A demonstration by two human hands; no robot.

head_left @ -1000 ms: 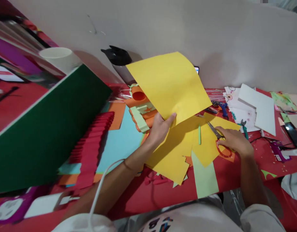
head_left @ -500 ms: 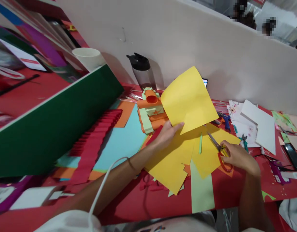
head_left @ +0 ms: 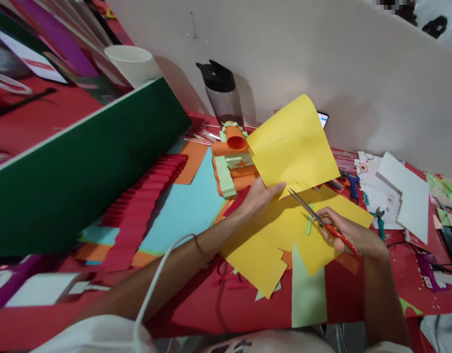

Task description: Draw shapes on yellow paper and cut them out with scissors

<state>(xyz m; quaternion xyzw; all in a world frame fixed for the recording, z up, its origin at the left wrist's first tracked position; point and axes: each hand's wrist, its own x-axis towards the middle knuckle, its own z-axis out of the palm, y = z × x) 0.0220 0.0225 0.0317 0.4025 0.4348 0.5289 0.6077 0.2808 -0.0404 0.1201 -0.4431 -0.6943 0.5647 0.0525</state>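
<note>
Pinched by its lower left corner, a sheet of yellow paper [head_left: 294, 144] is held up in my left hand [head_left: 260, 198], curling at the top. My right hand [head_left: 347, 233] grips red-handled scissors [head_left: 306, 208], their tips close to the lower edge of that sheet. Whether the tips touch the paper I cannot tell. Below both hands lie more yellow sheets [head_left: 258, 250], one with a notched corner. A thin green strip [head_left: 309, 218] rests under the scissors. Behind my left hand stands a model of rolled orange paper [head_left: 222, 174] with pale green bands.
A dark green board [head_left: 82, 176] stands slanted at the left, beside pleated red paper [head_left: 137, 211] and blue paper [head_left: 181, 215]. A bottle [head_left: 222, 93] and a white cup [head_left: 132, 63] stand at the back. Rightward lie a glue gun [head_left: 353, 184], pliers [head_left: 379, 223] and white board pieces [head_left: 406, 191].
My right hand has lifted the scissors off the table papers and turned them, bringing their tips up and left to the held sheet. The camera view has shifted slightly.
</note>
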